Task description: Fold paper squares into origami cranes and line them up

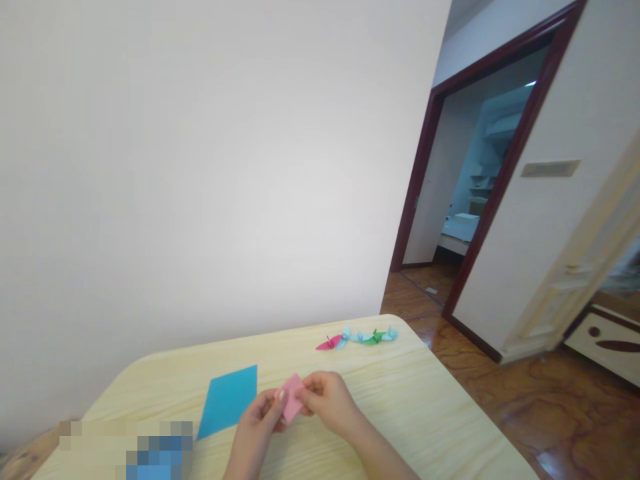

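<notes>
**Pink sheet folded down small, blue one untouched, crane row lined up**

So here's where things stand on the table. The pink origami paper [290, 398] is folded into a small tilted packet, held up just above the tabletop in front of the person. Both hands are on it: the left hand [257, 428] pinches the near edge between thumb and fingers, and the right hand [326, 400] presses in from the other side, fingers closed on the far edge. Neither hand is spread. I can't make out the exact folds from this angle, since the fingers cover a good part of it.

Just left of the hands, a blue paper square [227, 402] lies flat on its corner like a diamond, with no creases I can spot, so that one looks unfolded. Further up the table sits a row of paper cranes that look complete: a magenta crane [329, 343], a light blue crane [346, 338], a green crane [373, 338] and another light blue crane [391, 333], nearly touching each other.

All this is on a pale wood-grain table [405, 407]. Nothing's in the way of the hands. A pixelated patch [150, 453] hides the near left corner. Past the table there's a glossy brown floor [500, 407] and a dark-framed doorway [435, 173].
</notes>
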Demonstrator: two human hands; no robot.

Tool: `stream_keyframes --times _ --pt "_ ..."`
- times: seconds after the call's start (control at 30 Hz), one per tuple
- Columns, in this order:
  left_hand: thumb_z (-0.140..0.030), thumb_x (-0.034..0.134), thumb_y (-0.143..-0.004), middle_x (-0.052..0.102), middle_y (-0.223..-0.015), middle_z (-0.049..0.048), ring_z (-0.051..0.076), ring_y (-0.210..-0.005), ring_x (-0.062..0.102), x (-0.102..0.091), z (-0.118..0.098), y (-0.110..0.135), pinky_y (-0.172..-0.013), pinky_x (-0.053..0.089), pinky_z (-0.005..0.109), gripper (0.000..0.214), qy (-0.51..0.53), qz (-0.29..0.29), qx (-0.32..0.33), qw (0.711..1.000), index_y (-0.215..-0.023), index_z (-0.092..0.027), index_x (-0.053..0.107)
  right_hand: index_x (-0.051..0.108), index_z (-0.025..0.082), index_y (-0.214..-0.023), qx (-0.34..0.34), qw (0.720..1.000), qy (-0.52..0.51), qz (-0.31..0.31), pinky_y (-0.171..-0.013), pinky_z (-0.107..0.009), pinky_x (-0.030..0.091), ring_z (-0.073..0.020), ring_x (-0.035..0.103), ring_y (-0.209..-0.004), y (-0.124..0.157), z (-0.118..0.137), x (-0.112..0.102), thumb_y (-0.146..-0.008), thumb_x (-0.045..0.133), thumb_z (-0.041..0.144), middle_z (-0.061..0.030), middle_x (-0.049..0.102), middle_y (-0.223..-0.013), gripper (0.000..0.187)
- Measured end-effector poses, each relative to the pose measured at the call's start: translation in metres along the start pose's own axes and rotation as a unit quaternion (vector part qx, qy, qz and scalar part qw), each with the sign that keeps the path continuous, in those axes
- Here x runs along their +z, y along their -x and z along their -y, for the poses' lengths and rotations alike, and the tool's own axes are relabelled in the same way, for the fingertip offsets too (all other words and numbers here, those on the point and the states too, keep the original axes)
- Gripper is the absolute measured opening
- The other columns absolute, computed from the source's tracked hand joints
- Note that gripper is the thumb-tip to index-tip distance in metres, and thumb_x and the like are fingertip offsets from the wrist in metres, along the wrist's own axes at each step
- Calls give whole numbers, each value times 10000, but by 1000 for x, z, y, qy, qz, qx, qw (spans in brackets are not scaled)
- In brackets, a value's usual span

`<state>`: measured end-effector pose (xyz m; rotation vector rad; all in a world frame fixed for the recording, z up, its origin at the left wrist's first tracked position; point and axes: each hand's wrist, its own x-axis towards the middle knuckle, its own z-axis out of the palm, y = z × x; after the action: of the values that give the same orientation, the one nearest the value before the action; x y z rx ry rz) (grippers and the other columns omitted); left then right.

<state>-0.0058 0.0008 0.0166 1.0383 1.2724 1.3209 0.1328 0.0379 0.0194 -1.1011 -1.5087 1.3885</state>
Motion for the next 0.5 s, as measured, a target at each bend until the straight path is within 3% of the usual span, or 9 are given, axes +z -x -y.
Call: stream_keyframes --times 0.13,0.3,0.5 --pt "-524 660 -593 633 -561 -9 135 -511 547 -3 8 -4 -480 416 216 366 18 39 -20 999 -687 -170 651 669 131 -709 -24 998 55 0 -457 -186 385 -100 525 -476 3 1 -5 -704 605 267 -1 619 -572 150" --pt "-469 663 -621 717 -750 46 216 -707 631 -6 5 -4 -638 476 277 325 -78 23 75 994 -774 -184 683 684 159 -642 -106 974 199 9 -432 -181 287 -86 442 -456 9 8 -8 -735 591 283 24 571 -502 181" --pt "-471 638 -647 686 -589 22 205 -602 623 -4 -3 0 -609 486 277 284 -99 1 111 989 -656 -189 667 682 150 -720 -114 978 177 18 -439 -174 303 -85 451 -477 11 7 -5 -764 558 336 6 609 -567 228"
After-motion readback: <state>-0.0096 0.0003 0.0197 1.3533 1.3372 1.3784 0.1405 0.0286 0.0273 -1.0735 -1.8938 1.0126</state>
